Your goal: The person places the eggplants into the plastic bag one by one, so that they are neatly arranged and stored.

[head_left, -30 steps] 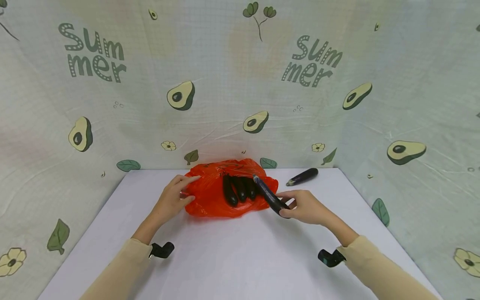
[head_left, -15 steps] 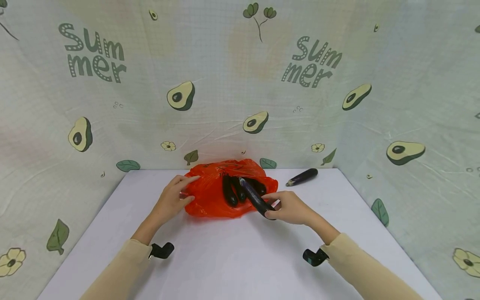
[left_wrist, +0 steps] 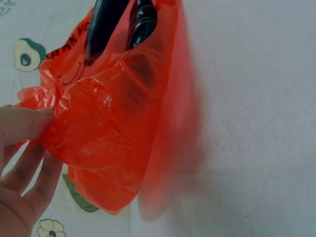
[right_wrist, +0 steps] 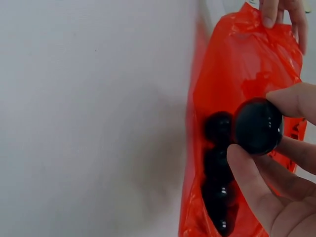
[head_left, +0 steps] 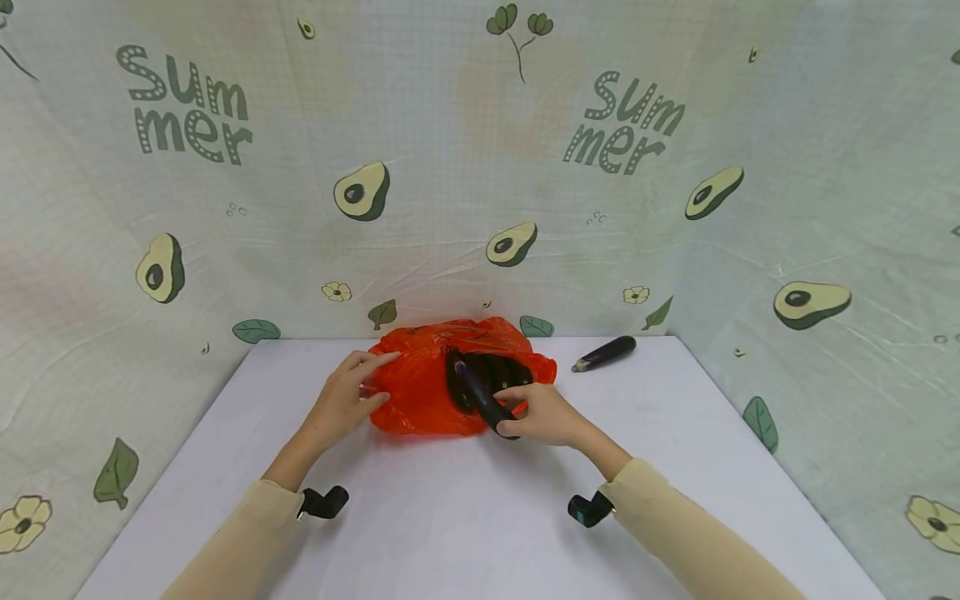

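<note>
A red plastic bag (head_left: 412,404) lies at the back of the table with its mouth toward me. Several dark eggplants (right_wrist: 216,168) lie side by side inside it. Thumb and fingers of my left hand (head_left: 343,398) pinch the bag's left edge, as the left wrist view shows at the crumpled film (left_wrist: 98,133). My right hand (head_left: 546,414) grips one eggplant (head_left: 482,395) by its rounded end. Its stem end points away from me and overlaps the leftmost eggplants at the bag's mouth. In the right wrist view the held eggplant (right_wrist: 257,126) shows end-on, thumb and fingers around it.
Another eggplant (head_left: 606,353) lies alone at the back right of the white table (head_left: 450,517). A hanging cloth (head_left: 435,125) printed with avocados stands behind the table and along its sides. A black wrist camera (head_left: 324,502) juts from each sleeve.
My right hand has moved left with its eggplant, from the bag's right side across the mouth to over the leftmost eggplants. The left hand and bag have stayed in place.
</note>
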`<state>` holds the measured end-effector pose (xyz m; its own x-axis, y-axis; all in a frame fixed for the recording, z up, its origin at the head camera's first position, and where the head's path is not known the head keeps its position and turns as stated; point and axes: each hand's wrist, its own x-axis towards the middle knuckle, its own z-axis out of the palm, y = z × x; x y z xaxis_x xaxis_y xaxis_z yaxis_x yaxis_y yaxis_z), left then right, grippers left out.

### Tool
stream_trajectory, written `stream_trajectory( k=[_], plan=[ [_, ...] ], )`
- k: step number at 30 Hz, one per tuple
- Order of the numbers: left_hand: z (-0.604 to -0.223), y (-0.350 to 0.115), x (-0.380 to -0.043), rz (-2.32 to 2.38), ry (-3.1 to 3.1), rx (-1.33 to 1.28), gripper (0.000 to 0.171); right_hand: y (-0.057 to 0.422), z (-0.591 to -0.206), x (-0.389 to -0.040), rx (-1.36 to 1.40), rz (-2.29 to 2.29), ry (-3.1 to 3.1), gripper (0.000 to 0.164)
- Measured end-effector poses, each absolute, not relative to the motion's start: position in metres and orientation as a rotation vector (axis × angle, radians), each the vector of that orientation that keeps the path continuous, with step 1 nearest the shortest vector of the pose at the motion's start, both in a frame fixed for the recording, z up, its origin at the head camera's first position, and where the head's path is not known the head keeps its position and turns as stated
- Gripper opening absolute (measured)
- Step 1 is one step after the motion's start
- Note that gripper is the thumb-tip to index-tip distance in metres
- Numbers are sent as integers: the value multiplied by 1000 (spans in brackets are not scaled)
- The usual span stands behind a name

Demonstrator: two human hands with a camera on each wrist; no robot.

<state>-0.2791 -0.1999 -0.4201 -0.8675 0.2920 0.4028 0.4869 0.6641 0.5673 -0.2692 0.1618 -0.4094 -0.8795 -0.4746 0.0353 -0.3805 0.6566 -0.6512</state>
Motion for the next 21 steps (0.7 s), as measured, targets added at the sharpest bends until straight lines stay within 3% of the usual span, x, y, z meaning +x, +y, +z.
stream_trajectory(
  k=[21],
  plan=[
    [-421, -202, -279, -1007, -2612, -608, 72, 105, -432, -281, -605, -1183, 2740, 46]
  ],
)
